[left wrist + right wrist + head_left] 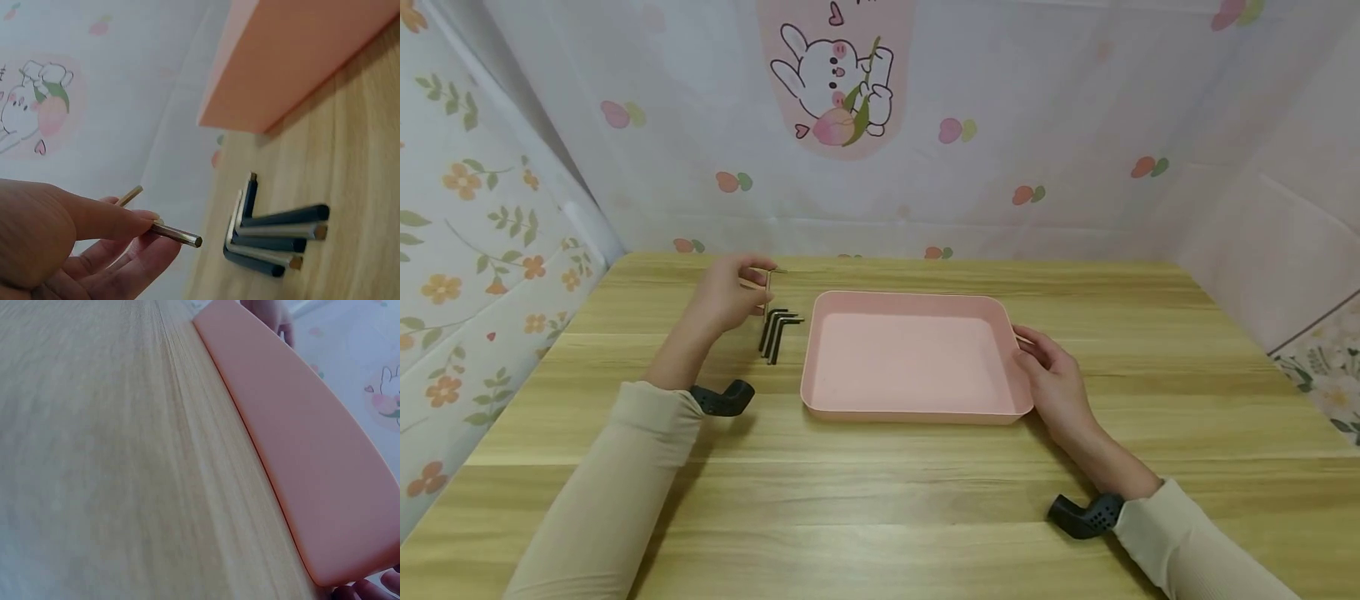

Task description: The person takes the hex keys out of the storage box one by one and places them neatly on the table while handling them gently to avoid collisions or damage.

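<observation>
My left hand [730, 292] pinches a metallic hex key [178, 235] between thumb and fingers, above the far left of the table. Just below that hand, several L-shaped hex keys [775, 333], dark and silvery, lie side by side with their short arms pointing right. To their right, a shallow pink rectangular tray [917, 416] sits flat with nothing in it. My right hand [1056, 379] rests against the tray's right end, thumb and fingers touching the outer wall near the rim. In the right wrist view only some fingertips [365, 590] show, at the tray's lower corner.
The wood-grain table [880, 508] runs back to a white printed cloth [1052, 108] hanging behind it. Another floral cloth [475, 275] hangs along the left side. Each wrist wears a black device; the left one [724, 398] is close to the hex keys.
</observation>
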Tool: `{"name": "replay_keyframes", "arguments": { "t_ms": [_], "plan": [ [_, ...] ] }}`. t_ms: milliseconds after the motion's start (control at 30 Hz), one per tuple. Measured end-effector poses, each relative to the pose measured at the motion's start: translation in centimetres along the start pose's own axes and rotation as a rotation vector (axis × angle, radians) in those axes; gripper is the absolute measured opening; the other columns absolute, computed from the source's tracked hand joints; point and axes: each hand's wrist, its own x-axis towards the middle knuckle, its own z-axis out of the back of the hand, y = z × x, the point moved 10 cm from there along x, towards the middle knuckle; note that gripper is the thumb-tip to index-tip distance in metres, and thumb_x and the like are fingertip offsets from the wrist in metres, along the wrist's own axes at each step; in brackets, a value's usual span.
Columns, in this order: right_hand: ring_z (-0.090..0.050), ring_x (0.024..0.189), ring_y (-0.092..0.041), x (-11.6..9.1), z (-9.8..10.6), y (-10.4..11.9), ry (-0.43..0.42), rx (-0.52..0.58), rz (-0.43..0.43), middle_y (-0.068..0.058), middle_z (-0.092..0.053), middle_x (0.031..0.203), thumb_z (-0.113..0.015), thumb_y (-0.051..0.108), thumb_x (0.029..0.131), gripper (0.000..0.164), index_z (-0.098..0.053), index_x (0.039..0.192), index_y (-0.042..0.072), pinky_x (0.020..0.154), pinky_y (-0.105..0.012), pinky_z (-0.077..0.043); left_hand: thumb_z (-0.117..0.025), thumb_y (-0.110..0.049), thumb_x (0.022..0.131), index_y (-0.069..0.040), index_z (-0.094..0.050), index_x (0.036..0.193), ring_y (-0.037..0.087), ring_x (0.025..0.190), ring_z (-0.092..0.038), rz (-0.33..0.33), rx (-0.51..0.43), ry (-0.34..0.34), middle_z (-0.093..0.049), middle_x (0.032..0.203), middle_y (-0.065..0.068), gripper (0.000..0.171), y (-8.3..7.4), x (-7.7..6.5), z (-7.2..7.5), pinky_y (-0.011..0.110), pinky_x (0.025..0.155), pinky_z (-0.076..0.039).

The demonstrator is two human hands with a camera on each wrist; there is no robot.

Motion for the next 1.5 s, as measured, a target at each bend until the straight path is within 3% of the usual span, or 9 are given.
{"name": "replay_keyframes", "arguments": {
  "t_ms": [167, 333, 433, 667, 833, 967, 1100, 1333, 1500],
  "plan": [
    [-0.052, 0.131, -0.019, 0.0, -0.2, 0.1, 0.012, 0.014, 0.006, -0.022, -0.050, 0.150, -0.047, 0.017, 0.107, 0.048, -0.042, 0.154, 0.008, 0.087, -0.003, -0.047, -0.058, 0.002, 0.096, 0.001, -0.056, 0.140, 0.038, 0.101, -0.069, 0.017, 0.016, 0.012, -0.057, 0.119, 0.023, 0.044, 1.3, 0.1, 0.1, 0.039, 0.082, -0.063],
    [-0.052, 0.130, -0.017, 0.0, -0.3, 0.3, 0.011, 0.017, 0.017, -0.021, -0.051, 0.149, -0.047, 0.017, 0.107, 0.047, -0.043, 0.153, 0.007, 0.088, -0.003, -0.047, -0.060, 0.003, 0.095, 0.003, -0.056, 0.140, 0.018, 0.077, -0.069, 0.023, 0.042, 0.026, -0.059, 0.118, 0.026, 0.045, 2.3, 0.3, 0.2, 0.031, 0.074, -0.063],
    [-0.052, 0.131, -0.018, 0.1, -0.4, 0.4, 0.014, 0.018, 0.023, -0.020, -0.050, 0.149, -0.047, 0.017, 0.107, 0.047, -0.043, 0.153, 0.007, 0.088, -0.003, -0.047, -0.061, 0.004, 0.092, 0.004, -0.058, 0.138, 0.010, 0.070, -0.064, 0.023, 0.078, 0.034, -0.061, 0.117, 0.027, 0.046, 2.8, 0.5, 0.3, 0.024, 0.066, -0.059],
    [-0.049, 0.135, -0.023, 0.0, -0.3, 0.4, 0.020, 0.017, 0.016, -0.020, -0.049, 0.150, -0.046, 0.017, 0.108, 0.048, -0.041, 0.154, 0.007, 0.088, -0.003, -0.047, -0.059, 0.001, 0.086, 0.004, -0.061, 0.134, 0.018, 0.085, -0.064, 0.062, 0.145, 0.089, -0.067, 0.118, 0.027, 0.049, 4.1, 0.7, -0.2, 0.020, 0.063, -0.053],
    [-0.049, 0.137, -0.026, 0.0, -0.2, 0.3, 0.018, 0.030, 0.027, -0.021, -0.049, 0.150, -0.047, 0.016, 0.107, 0.047, -0.042, 0.153, 0.007, 0.089, -0.003, -0.047, -0.061, -0.001, 0.090, 0.009, -0.062, 0.130, 0.009, 0.074, -0.067, 0.081, 0.128, 0.102, -0.067, 0.116, 0.030, 0.041, 4.3, 0.8, -0.5, 0.023, 0.067, -0.059],
    [-0.052, 0.133, -0.021, 0.1, -0.2, 0.3, 0.016, 0.023, 0.037, -0.020, -0.050, 0.150, -0.047, 0.016, 0.107, 0.047, -0.043, 0.153, 0.006, 0.090, -0.003, -0.047, -0.060, -0.005, 0.093, 0.011, -0.063, 0.127, 0.008, 0.070, -0.070, 0.107, 0.151, 0.105, -0.067, 0.119, 0.033, 0.038, 4.5, 0.7, -0.6, 0.025, 0.069, -0.060],
    [-0.053, 0.131, -0.018, 0.2, -0.1, 0.2, 0.013, 0.012, 0.038, -0.019, -0.051, 0.150, -0.047, 0.016, 0.107, 0.047, -0.043, 0.153, 0.007, 0.089, -0.004, -0.047, -0.062, -0.005, 0.091, 0.010, -0.064, 0.127, 0.006, 0.066, -0.070, 0.143, 0.150, 0.093, -0.068, 0.120, 0.033, 0.039, 4.6, 0.5, -0.6, 0.024, 0.067, -0.059],
    [-0.049, 0.137, -0.029, 0.0, 0.0, 0.2, 0.018, 0.017, 0.036, -0.021, -0.049, 0.151, -0.047, 0.015, 0.107, 0.047, -0.043, 0.153, 0.006, 0.089, -0.003, -0.047, -0.064, -0.007, 0.088, 0.010, -0.066, 0.124, 0.003, 0.061, -0.068, 0.172, 0.172, 0.085, -0.068, 0.122, 0.031, 0.040, 4.3, 0.2, -0.7, 0.021, 0.064, -0.055],
    [-0.051, 0.135, -0.026, -0.1, 0.0, 0.2, 0.015, 0.018, 0.036, -0.021, -0.050, 0.150, -0.048, 0.014, 0.107, 0.047, -0.043, 0.153, 0.006, 0.089, -0.003, -0.047, -0.065, -0.007, 0.087, 0.009, -0.066, 0.123, 0.002, 0.060, -0.066, 0.188, 0.163, 0.076, -0.069, 0.118, 0.029, 0.040, 4.4, 0.2, -0.8, 0.021, 0.065, -0.057]
  ]
}}
